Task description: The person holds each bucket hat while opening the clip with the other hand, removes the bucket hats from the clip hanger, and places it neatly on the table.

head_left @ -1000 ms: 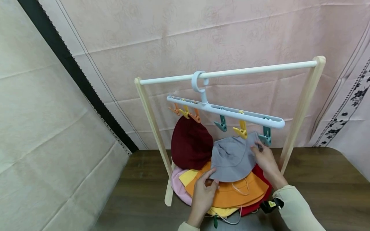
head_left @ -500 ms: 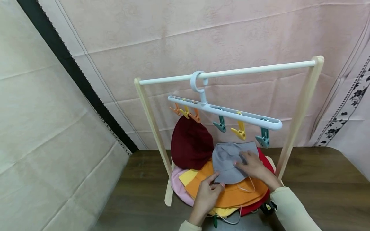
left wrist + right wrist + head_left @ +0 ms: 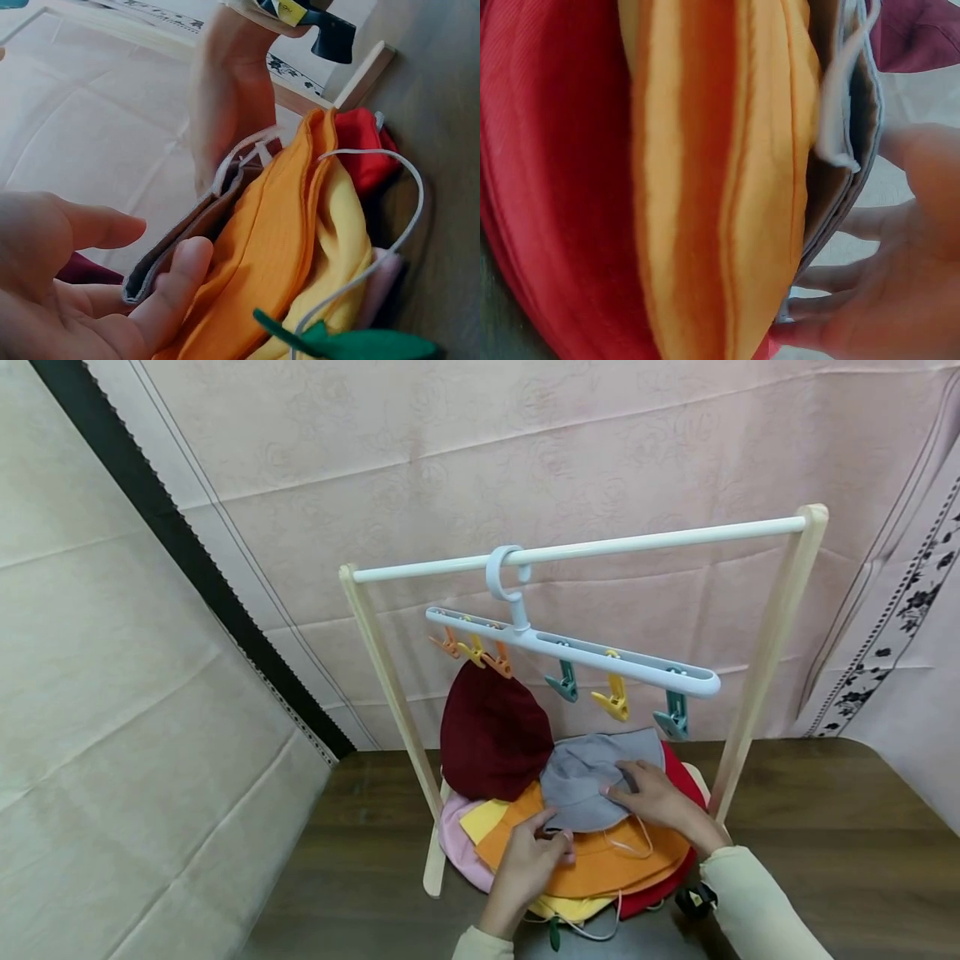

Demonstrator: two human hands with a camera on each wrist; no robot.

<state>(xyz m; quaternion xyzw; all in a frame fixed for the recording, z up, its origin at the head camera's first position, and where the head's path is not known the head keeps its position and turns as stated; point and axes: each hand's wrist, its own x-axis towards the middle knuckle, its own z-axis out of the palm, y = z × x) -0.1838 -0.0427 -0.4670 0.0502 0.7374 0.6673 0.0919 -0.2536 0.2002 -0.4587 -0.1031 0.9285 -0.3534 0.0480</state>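
Far left: wall cloth w/ dark strip (image 3: 187, 560), no part in the work. Next, wooden rack (image 3: 390, 693) on brown table (image 3: 825, 827), white rail (image 3: 585, 550) across the top, clip hanger (image 3: 570, 650) hooked on it. Dark red hat (image 3: 491, 735) hung from orange clips (image 3: 480, 653) at hanger's left end; teal and yellow clips (image 3: 618, 702) further right hang bare. Below: stack of hats, pink (image 3: 453, 843) lowest at left, then yellow, orange hat (image 3: 600, 860), red hat (image 3: 678, 777) at back right. Grey hat (image 3: 585, 777) flat on top of stack, under the bare clips, not clipped. Left hand (image 3: 528, 864) at near brim of grey hat; thumb and fingers curled on brim edge, pinching it per left wrist view (image 3: 161, 281). Right hand (image 3: 648, 793) laid on grey hat's crown, fingers fairly straight, pressing fabric down, no grasp seen; right wrist view shows fingers (image 3: 870, 225) spread beside grey brim edge (image 3: 855, 150). White cord (image 3: 375, 225) trails from stack toward table edge. Judged step: grey hat being flattened and arranged on stack, approx. midway, one hat up, rest still down. Next move, if hanging is the aim: firm two-hand hold on brim, lift clear of orange hat w/o dragging cords, brim edge raised to a bare clip, one hand freed to squeeze clip open. Risk: hanger swings on rail when clip is pushed.
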